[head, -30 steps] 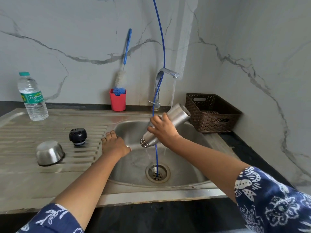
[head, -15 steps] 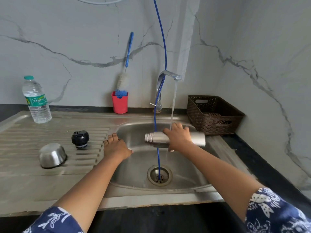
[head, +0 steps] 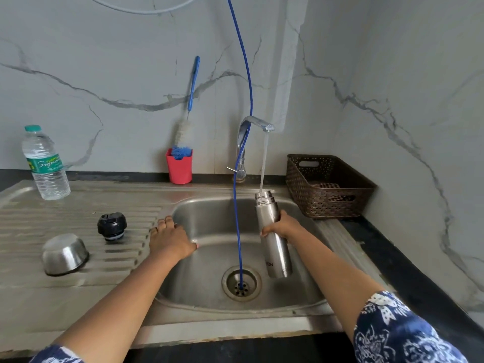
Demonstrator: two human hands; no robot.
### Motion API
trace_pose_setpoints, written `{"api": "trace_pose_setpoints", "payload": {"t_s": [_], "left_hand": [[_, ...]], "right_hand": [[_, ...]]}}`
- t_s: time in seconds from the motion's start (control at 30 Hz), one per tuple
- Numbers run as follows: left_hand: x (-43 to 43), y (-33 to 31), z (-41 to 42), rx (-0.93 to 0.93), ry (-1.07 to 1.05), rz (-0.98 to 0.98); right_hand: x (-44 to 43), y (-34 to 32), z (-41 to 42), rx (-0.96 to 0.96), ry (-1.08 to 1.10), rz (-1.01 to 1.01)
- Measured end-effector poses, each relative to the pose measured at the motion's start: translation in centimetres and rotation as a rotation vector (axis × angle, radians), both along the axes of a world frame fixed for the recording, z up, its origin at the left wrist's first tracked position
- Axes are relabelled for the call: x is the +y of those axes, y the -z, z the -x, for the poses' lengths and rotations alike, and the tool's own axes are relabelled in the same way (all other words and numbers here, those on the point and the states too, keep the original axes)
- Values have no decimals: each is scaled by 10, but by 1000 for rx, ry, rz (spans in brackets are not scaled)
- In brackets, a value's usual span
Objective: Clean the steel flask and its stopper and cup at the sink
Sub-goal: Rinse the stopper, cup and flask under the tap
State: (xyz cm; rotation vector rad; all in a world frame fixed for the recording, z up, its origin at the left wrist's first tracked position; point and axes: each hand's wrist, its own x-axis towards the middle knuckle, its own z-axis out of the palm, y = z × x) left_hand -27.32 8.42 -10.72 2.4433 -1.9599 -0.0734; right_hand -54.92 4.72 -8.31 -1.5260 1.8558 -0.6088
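My right hand [head: 284,226] grips the steel flask [head: 275,244] around its upper half and holds it upright over the sink basin [head: 209,268]. The flask's open mouth sits under the stream from the tap [head: 258,124]. Resting on the sink's left rim is my left hand [head: 170,238], its fingers straight on the draining board. On that board stands the black stopper [head: 112,226]. The steel cup [head: 64,254] lies upside down in front of it.
A thin blue hose [head: 242,153] hangs into the drain [head: 241,283]. A red holder [head: 179,166] with a bottle brush stands against the wall, a plastic water bottle [head: 45,163] at the far left, a brown basket [head: 327,187] right of the sink.
My right hand turned the flask from tilted mouth-down, through level, to upright with its mouth under the running water. My left hand stayed on the rim.
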Motion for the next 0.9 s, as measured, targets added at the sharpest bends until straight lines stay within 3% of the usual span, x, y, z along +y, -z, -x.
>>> {"api": "trace_pose_setpoints", "payload": {"t_s": [0.2, 0.3, 0.43, 0.5, 0.57, 0.67, 0.77, 0.9], "left_hand": [[-2, 0, 2, 7, -16, -14], [-3, -3, 6, 1, -28, -18], [-6, -20, 13, 26, -69, -54], [-13, -31, 20, 75, -54, -18], [-29, -42, 29, 347, -11, 56], [-62, -66, 51, 991, 29, 87], [-92, -88, 73, 1489, -29, 34], [-124, -95, 95, 1772, -120, 42]], "right_hand": [[-13, -9, -2, -101, 10, 95], [-15, -7, -1, -13, -44, 85], [-19, -7, 1, -109, -2, 117], [-19, -6, 2, -58, -37, 104], [-18, -4, 3, -35, -35, 123], [-20, 2, 6, -112, -18, 121], [-23, 7, 6, -95, -25, 117], [-25, 10, 7, 3, -53, 115]]}}
